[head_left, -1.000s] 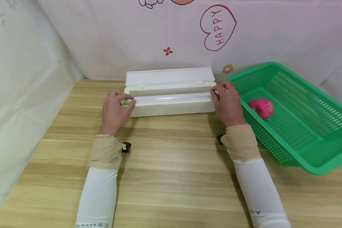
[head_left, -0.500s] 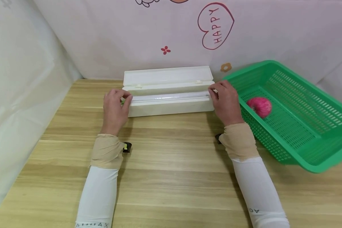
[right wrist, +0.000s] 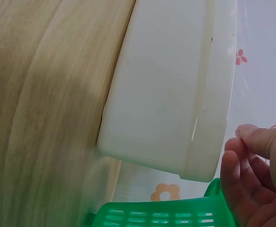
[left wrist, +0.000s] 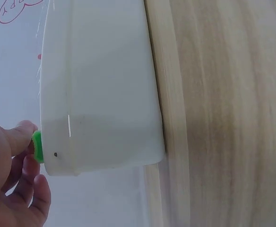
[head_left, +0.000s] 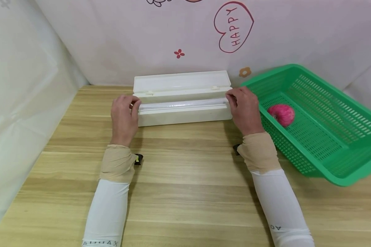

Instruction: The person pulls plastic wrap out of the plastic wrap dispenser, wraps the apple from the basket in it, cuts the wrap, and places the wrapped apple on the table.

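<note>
A long white cling film dispenser point(head_left: 185, 115) stands on the wooden table, its lid point(head_left: 182, 81) tipped back and a roll of film point(head_left: 182, 104) inside. At its left end my left hand point(head_left: 123, 115) pinches a small green slide cutter point(left wrist: 38, 147) on the upper front edge; the fingers hide the cutter in the head view. My right hand point(head_left: 245, 108) is at the other end, with thumb and index fingertip pressed together. Faint clear film point(right wrist: 244, 90) runs up to those fingertips in the right wrist view, above the front edge.
Right of the dispenser stands a green perforated basket point(head_left: 309, 168) with a red apple point(head_left: 282, 115) in it. My right hand is close beside its rim. A white printed cloth point(head_left: 126, 37) hangs behind the table.
My left hand has shifted slightly left along the dispenser's front edge, and the green cutter has gone from sight behind its fingers. The right hand keeps its place at the right end.
</note>
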A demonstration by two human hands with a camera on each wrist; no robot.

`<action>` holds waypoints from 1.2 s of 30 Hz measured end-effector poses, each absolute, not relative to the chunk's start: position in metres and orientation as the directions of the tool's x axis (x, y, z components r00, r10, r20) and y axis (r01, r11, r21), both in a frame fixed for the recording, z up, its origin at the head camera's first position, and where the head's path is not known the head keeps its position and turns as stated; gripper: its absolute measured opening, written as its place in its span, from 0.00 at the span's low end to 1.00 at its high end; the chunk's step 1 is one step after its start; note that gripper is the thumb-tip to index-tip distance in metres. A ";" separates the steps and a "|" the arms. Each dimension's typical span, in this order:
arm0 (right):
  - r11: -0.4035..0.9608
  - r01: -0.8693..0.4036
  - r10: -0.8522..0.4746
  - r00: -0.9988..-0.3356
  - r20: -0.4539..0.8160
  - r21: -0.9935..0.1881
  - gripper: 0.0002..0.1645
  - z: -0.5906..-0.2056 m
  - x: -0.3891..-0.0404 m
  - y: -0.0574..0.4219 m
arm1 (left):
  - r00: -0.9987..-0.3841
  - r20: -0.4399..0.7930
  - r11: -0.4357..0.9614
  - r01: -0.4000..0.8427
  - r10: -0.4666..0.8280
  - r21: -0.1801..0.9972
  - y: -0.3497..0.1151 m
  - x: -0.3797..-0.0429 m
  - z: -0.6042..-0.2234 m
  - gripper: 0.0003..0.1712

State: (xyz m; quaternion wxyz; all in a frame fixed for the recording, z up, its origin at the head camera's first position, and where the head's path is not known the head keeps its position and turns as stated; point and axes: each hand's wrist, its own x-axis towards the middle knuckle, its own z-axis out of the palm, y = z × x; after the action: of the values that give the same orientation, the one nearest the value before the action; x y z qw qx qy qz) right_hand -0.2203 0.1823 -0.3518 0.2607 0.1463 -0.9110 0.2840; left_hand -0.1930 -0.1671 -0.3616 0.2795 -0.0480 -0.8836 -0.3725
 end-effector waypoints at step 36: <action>0.772 -0.399 -0.050 -0.814 0.579 -0.495 0.13 -0.347 -0.221 0.182 | -0.826 0.534 0.688 0.281 -0.181 0.669 -0.169 -0.191 -0.356 0.14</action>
State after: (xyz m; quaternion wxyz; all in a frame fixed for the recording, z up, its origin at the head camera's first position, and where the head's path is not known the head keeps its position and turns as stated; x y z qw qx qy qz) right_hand -0.2214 0.1816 -0.3471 0.2786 0.1249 -0.8990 0.3140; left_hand -0.1911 -0.1687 -0.3561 0.2934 -0.0289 -0.8707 -0.3937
